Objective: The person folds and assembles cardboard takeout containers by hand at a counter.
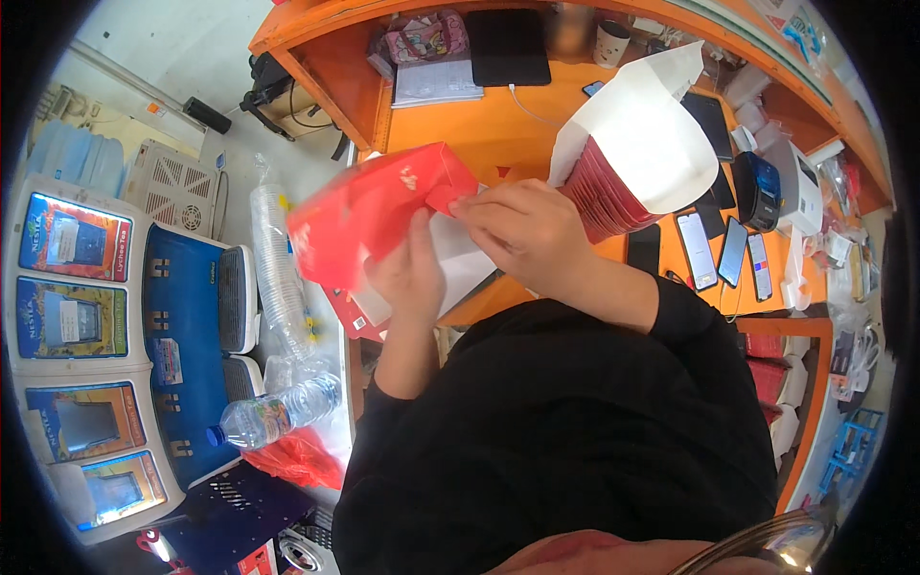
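A red cardboard box with pale printed marks is held up in front of me, tilted and smeared by motion at its left end. My left hand grips its near side from below. At its right end my right hand is closed in a pinch on a red flap. Just right of that hand stands a tall stack of nested red cartons with white insides. Beneath the held box lies a white and red flat card piece, partly hidden by my hands.
Several phones lie on the orange desk at the right, near a white printer. To the left are a sleeve of clear plastic cups, a water bottle and a drink dispenser. An orange shelf edge runs along the back.
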Demonstrator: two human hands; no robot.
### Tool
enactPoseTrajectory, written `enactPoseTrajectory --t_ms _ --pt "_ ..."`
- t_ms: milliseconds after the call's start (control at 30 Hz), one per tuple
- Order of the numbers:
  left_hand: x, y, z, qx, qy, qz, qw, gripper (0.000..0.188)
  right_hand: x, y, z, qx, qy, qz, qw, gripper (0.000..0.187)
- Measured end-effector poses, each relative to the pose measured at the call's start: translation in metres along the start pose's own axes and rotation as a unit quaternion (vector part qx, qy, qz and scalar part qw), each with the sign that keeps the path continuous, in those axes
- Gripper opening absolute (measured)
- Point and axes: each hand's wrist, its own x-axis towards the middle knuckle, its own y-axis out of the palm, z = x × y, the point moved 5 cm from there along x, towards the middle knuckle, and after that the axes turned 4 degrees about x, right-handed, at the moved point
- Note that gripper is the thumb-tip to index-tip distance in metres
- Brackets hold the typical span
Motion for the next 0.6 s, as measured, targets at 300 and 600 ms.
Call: enactPoseTrajectory --t_ms 300,600 --pt "-0.018 0.024 0.009 0.044 0.080 0.073 0.993 0.019 -0.013 0.010 -0.020 0.146 0.196 0.012 0.970 0.022" --pt "-0.010 0.001 0.052 -0.077 -0.124 0.085 0.986 0.021 0.012 0.002 -0.010 0.190 0.093 -0.023 0.977 0.019"
